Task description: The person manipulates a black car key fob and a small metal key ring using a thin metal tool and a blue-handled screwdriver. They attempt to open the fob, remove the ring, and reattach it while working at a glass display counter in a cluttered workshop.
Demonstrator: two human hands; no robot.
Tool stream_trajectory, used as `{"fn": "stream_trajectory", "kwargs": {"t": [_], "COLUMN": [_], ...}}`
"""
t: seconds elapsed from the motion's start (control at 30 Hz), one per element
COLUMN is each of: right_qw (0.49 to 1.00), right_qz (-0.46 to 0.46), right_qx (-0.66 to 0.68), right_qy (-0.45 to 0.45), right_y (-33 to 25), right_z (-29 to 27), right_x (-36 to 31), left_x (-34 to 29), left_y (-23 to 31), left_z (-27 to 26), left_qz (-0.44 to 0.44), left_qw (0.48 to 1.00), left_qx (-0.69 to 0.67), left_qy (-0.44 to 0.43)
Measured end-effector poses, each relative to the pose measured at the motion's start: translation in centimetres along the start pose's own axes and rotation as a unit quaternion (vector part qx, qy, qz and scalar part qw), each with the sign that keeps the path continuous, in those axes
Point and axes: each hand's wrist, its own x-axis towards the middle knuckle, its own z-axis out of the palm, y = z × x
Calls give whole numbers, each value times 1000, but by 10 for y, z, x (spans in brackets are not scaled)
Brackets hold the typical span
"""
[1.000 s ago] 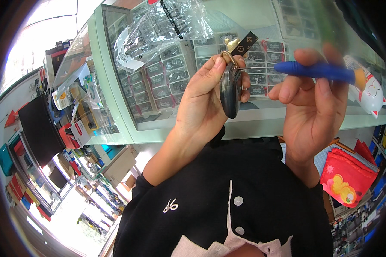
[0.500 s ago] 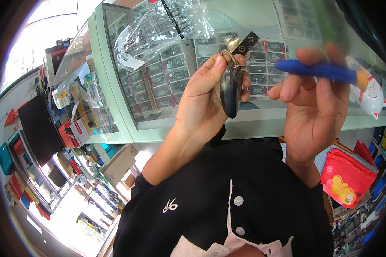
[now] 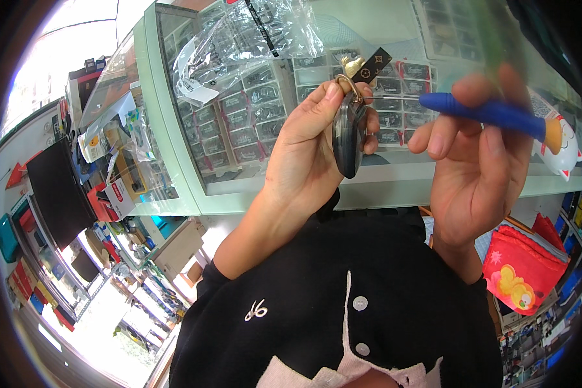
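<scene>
My left hand is closed around a dark car key fob, held on edge with the thumb at its top. From the fob's ring hang a black patterned strap and a small gold-coloured charm. To the right, my right hand grips a blue-handled screwdriver with a yellow end, between thumb and fingers. The handle points left toward the top of the fob. Its thin shaft is hard to make out, so I cannot tell whether the tip touches the fob.
Below the hands is a glass display counter with rows of small packaged items inside. A clear plastic bag lies on the glass at the upper left. A white cat figurine stands beyond my right hand. A red cloth hangs at the right.
The screwdriver has shifted slightly right, its yellow end dipping a little, and its handle is farther from the fob. My left hand and the fob stay nearly still.
</scene>
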Motion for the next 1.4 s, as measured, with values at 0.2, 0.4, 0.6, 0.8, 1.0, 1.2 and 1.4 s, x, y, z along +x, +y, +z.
{"fn": "stream_trajectory", "kwargs": {"t": [0.2, 0.4, 0.6, 0.8, 1.0, 1.2, 1.4], "right_qw": [1000, 995, 995, 996, 996, 993, 987], "right_qz": [-22, -79, 24, -35, -37, -59, -81], "right_qx": [-5, 17, -74, -29, -25, -75, -136], "right_qy": [6, -62, -64, -77, -78, -76, -34], "right_y": [2, 6, -3, 5, 5, 6, 10], "right_z": [2, -5, -12, -16, -17, -20, -16], "right_x": [-3, -1, -1, -1, -3, -2, -3], "left_x": [0, 2, 2, 2, 0, -1, 0], "left_y": [0, 1, 2, 0, -1, -1, -1], "left_z": [-1, -6, -10, -3, -2, -3, -3], "left_qz": [-1, -14, -17, -2, 5, 10, 17], "left_qw": [1000, 1000, 999, 1000, 1000, 1000, 1000], "left_qx": [4, -10, -12, 9, 16, 17, 24], "left_qy": [3, -25, -39, -4, 2, -1, -2]}}
